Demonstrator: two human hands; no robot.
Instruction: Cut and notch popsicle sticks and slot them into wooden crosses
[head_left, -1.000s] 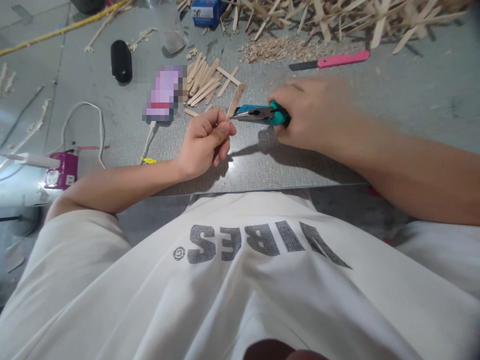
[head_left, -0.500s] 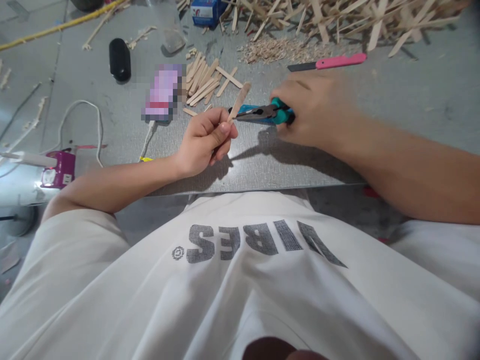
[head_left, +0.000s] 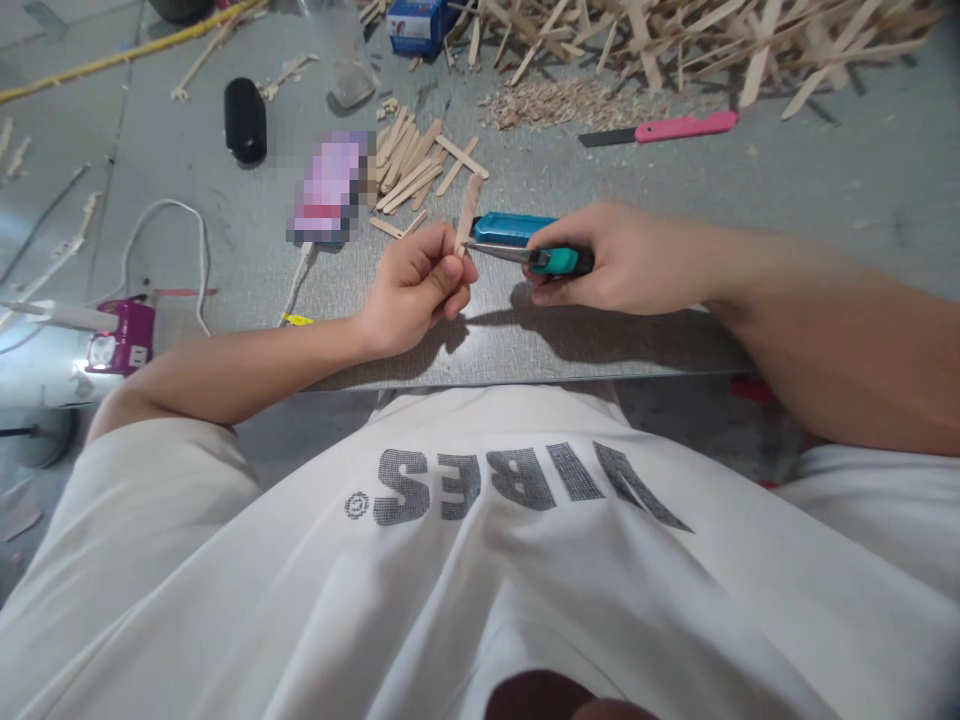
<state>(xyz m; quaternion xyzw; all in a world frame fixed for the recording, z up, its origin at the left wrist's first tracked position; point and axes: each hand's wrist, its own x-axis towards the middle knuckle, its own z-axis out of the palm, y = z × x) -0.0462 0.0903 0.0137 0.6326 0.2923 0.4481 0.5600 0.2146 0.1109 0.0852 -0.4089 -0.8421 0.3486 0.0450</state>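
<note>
While your left hand (head_left: 416, 290) pinches the stick (head_left: 468, 212) mid-frame | your right hand (head_left: 622, 258) grips pliers (head_left: 517, 245), tips at the stick | cut not yet made.

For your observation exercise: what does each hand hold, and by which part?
The left hand pinches a wooden stick by its lower end. The right hand grips teal-handled pliers by the handles.
</note>
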